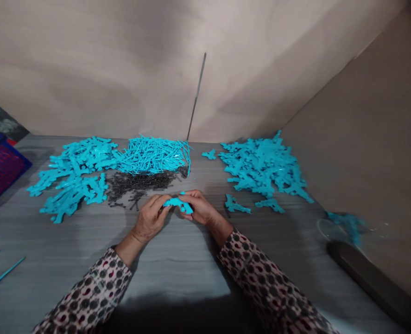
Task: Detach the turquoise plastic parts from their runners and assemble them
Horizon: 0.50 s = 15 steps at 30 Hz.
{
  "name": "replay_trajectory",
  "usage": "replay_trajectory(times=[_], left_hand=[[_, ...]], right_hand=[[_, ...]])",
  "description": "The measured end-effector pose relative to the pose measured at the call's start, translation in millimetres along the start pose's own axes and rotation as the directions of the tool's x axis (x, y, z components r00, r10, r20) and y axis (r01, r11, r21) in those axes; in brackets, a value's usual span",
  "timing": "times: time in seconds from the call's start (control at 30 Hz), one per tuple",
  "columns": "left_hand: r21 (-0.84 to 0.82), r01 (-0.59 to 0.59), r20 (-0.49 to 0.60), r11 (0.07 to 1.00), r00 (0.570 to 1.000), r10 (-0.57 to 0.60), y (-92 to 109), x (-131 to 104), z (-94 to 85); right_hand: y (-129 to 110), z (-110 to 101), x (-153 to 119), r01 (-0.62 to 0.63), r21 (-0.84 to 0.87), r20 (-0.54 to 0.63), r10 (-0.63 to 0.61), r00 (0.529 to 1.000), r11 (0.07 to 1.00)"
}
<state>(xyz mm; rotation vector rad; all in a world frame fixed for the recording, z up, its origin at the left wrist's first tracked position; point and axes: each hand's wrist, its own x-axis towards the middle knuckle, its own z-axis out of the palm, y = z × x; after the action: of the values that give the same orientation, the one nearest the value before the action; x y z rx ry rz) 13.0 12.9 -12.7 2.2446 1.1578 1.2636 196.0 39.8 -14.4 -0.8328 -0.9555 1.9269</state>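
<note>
Seen nearest to the camera: patterned sleeves [90, 287], at lower left and lower right, over the grey desk [177, 273]. Held over the middle of the desk, between left hand [148, 218] and right hand [202, 209]: one blue piece [177, 202]. Pinched at its left end and at its right end, by bent fingers [158, 203] of both sides. Just beyond the left hand: black parts [139, 182], and behind them, touching, blue sticks [153, 155]. More to the left: left pile [83, 155] of similar pieces, near a mesh basket [3, 171]. On the other side: right pile [261, 162], with loose pieces [238, 204] just beside.
</note>
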Motion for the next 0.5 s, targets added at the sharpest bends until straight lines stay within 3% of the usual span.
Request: replay_trajectory(times=[0.1,0.23,0.3,0.43,0.5], left_hand=[[0.049,0.007,-0.001,0.999,1.000,-0.007,-1.0,-0.5,-0.3],[0.039,0.102,-0.011,0.994,0.995,-0.102,0.8,-0.5,-1.6],[-0.002,0.176,0.004,0.984,0.984,-0.176,0.1,-0.1,-2.2],[-0.140,0.356,0.106,0.924,0.933,-0.343,-5.3,0.5,-2.1],[-0.188,0.377,0.167,0.907,0.922,-0.349,-7.3,0.6,-1.5]], right_hand=[[4.3,-2.5,1.3,0.026,0.008,0.011,-0.026,1.000,1.000],[7.1,-6.1,1.3,0.142,0.084,-0.041,-0.139,0.989,0.986],[6.6,-6.9,-0.2,0.191,0.065,0.001,-0.191,0.982,0.979],[8.9,-8.6,-1.9,0.198,-0.049,0.062,-0.195,0.979,0.979],[11.5,-10.4,-0.9,0.205,-0.113,0.033,-0.203,0.979,0.972]])
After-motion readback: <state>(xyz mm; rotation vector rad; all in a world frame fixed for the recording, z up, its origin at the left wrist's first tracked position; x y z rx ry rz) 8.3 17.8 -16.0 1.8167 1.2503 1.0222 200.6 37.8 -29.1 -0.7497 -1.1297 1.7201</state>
